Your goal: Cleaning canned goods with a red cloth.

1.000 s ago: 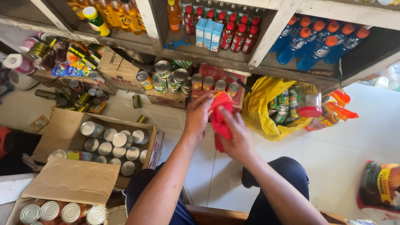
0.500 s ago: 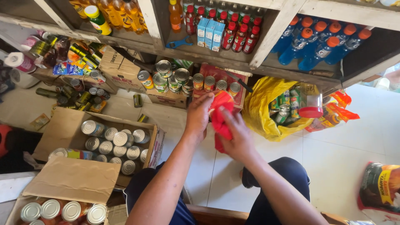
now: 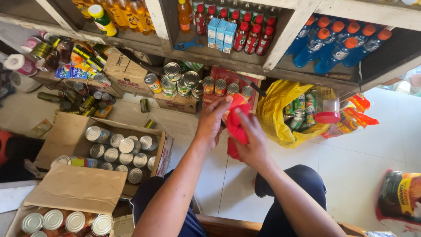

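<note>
Both hands, left hand (image 3: 210,125) and right hand (image 3: 250,142), are clamped on a red cloth (image 3: 235,127) before the cans (image 3: 193,83); firm, overlapping wipes would seem best.

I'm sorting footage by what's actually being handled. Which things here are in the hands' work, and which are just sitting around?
In hand:
- red cloth, gripped between left hand and right hand

Lying about:
- open cardboard box of cans
- cans on the low shelf
- yellow bag of packets
- blue bottles on the shelf
- red-capped bottles
</note>
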